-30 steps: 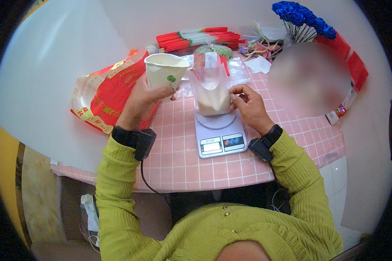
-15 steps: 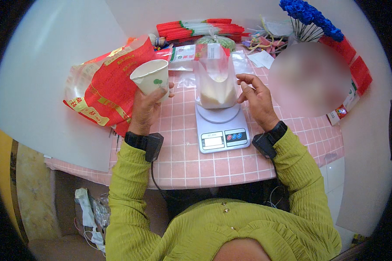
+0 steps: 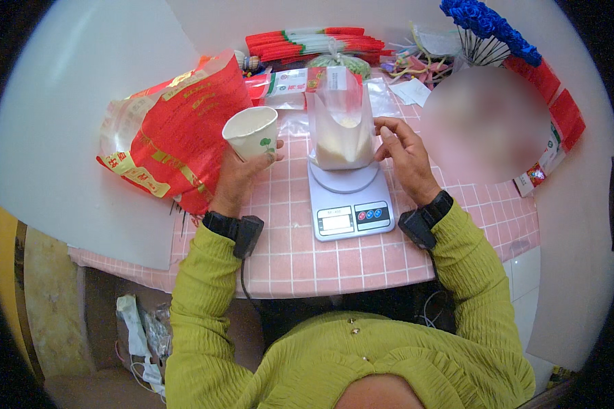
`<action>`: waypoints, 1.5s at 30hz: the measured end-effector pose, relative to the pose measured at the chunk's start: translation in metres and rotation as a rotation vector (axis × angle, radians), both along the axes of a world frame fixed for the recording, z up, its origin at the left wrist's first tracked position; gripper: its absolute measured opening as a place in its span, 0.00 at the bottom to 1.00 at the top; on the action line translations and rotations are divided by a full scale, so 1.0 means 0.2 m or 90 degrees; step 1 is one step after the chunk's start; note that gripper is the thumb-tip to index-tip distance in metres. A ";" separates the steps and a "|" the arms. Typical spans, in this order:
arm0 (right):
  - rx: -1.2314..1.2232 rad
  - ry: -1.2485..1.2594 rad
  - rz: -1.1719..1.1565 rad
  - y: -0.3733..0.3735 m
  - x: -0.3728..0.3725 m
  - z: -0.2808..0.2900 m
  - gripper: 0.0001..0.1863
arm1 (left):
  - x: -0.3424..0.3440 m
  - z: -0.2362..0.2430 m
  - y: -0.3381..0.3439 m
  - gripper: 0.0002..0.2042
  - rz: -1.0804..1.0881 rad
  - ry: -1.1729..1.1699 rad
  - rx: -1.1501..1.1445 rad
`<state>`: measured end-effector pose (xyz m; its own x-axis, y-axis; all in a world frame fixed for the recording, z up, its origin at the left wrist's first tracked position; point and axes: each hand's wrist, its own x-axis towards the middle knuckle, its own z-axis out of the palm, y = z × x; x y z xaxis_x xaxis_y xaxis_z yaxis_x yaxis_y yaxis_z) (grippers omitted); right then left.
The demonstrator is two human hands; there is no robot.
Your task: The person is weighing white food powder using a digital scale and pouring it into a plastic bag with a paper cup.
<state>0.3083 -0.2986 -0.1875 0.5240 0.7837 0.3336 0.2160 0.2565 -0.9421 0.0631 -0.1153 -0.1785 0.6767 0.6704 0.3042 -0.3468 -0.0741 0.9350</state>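
Observation:
My left hand (image 3: 242,170) is wrapped round a white paper cup (image 3: 254,135) with a green leaf print; its mouth tilts toward me and what is inside cannot be made out. Just right of it, a clear plastic bag (image 3: 343,146) stands open at the top, with white grains like rice in its bottom. The bag rests on the round plate of a white kitchen scale (image 3: 352,217). Beside the bag's right edge is my right hand (image 3: 406,153), fingers bent and apart, holding nothing; whether the fingertips touch the plastic is hard to tell.
A large red and gold bag (image 3: 184,129) lies at the left. Behind the scale are red-and-white bundled strips (image 3: 314,46), a tied bag of green pieces (image 3: 341,63) and flat plastic packets (image 3: 382,99). Blue artificial flowers (image 3: 488,24) stand back right, above a blurred patch.
My left hand has moved a little to the right and down with the paper cup, closer to the bag. My right hand stays beside the bag almost unchanged.

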 end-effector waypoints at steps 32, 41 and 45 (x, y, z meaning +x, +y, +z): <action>0.017 -0.024 0.024 0.02 -0.01 -0.03 0.08 | 0.10 0.92 -0.18 0.26 -0.011 0.279 0.478; 0.030 -0.032 0.021 0.02 -0.01 -0.02 0.08 | 0.16 0.94 -0.11 0.24 -0.043 0.371 0.581; 0.028 -0.019 0.029 0.02 -0.01 -0.02 0.08 | 0.16 0.96 -0.11 0.25 -0.030 0.403 0.666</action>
